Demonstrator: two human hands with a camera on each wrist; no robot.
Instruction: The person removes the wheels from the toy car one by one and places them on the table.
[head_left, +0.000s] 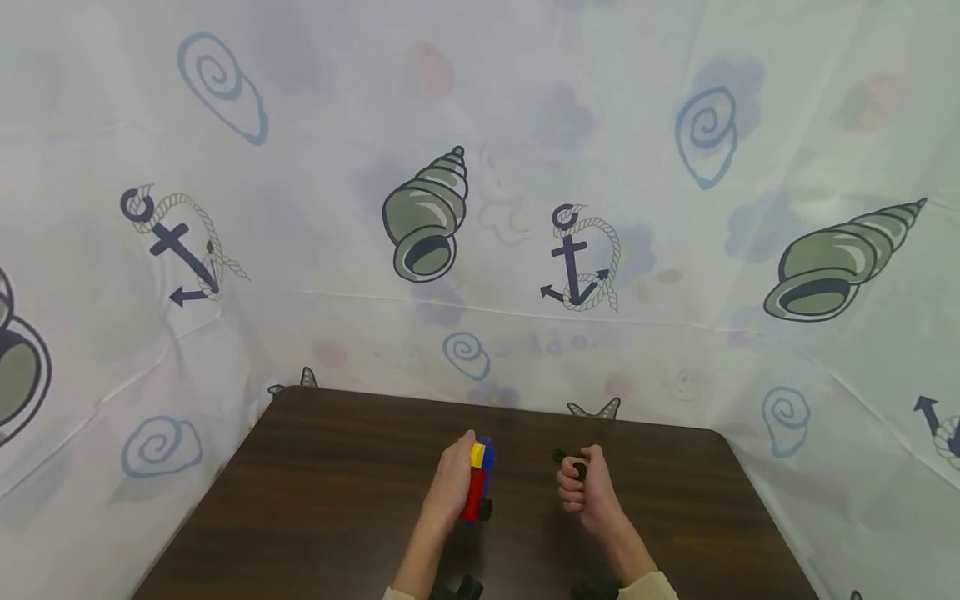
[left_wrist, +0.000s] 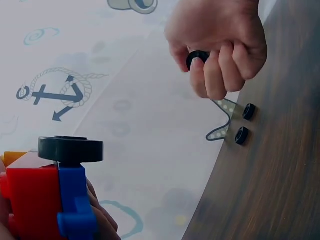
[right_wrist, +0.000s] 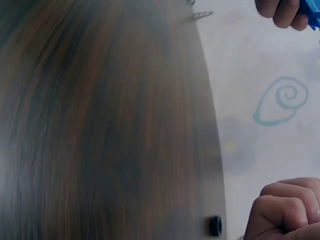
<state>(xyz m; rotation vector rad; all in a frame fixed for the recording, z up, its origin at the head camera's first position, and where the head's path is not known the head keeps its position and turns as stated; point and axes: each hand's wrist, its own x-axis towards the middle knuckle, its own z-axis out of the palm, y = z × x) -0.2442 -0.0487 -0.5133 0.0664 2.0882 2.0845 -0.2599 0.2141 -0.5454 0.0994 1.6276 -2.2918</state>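
On a dark wood-grain table (head_left: 337, 467), two round black wheels (left_wrist: 248, 111) are left unfitted; above, a red-blue-yellow plastic toy (head_left: 475, 493), one wheel (left_wrist: 71, 151) fitted, is gripped by the left hand (head_left: 447, 483), another wheel (head_left: 580, 472) by the curled right hand (head_left: 594, 493).

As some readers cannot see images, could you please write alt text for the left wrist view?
The left hand holds a red and blue block toy with a black wheel; the right hand grips another wheel. Two more wheels lie on a brown table near patterned cloth.
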